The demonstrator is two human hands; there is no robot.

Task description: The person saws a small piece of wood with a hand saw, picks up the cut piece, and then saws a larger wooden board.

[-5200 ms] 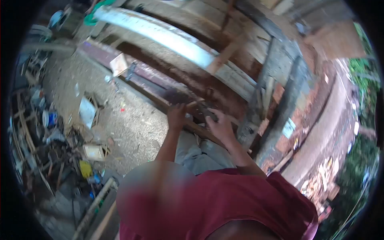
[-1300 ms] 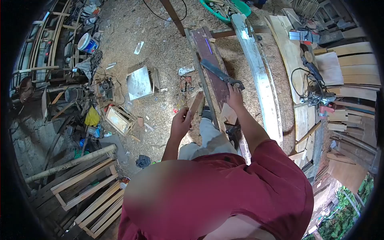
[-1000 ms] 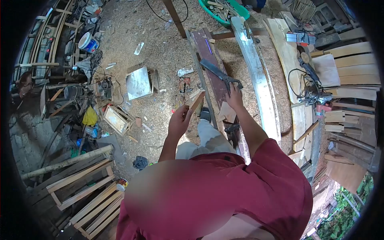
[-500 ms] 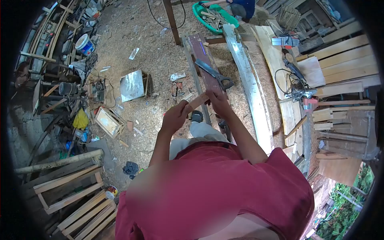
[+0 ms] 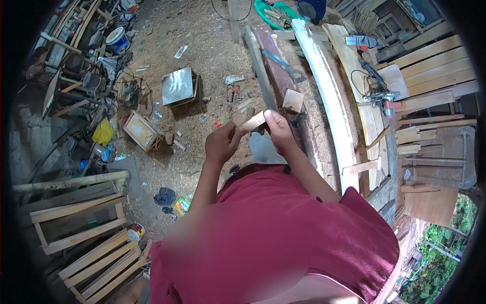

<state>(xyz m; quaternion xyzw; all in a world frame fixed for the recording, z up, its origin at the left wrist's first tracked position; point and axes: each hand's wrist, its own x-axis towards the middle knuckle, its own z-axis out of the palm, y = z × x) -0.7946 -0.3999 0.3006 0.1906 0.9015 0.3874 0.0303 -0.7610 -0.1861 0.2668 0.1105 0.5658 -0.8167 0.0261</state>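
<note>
Both my hands hold one small light wooden block (image 5: 253, 121) in front of my chest. My left hand (image 5: 220, 143) grips its left end and my right hand (image 5: 277, 130) pinches its right end. Just beyond them a dark reddish plank (image 5: 276, 71) runs away from me, with a handsaw (image 5: 283, 66) lying on it and a small square offcut (image 5: 293, 100) near my right hand. A long pale curved plank (image 5: 324, 86) lies to the right of the dark one.
Sawdust covers the ground. A metal-topped box (image 5: 177, 86) and a small wooden crate (image 5: 140, 130) sit to the left. Wooden frames (image 5: 81, 223) stack at lower left. Power tools with cables (image 5: 374, 86) and stacked boards (image 5: 430, 66) lie at right. Another person crouches by a green basin (image 5: 276, 10) at the top.
My right hand left the handsaw on the dark plank and came to the wooden block in my left hand. Both hands now hold the block closer to my body.
</note>
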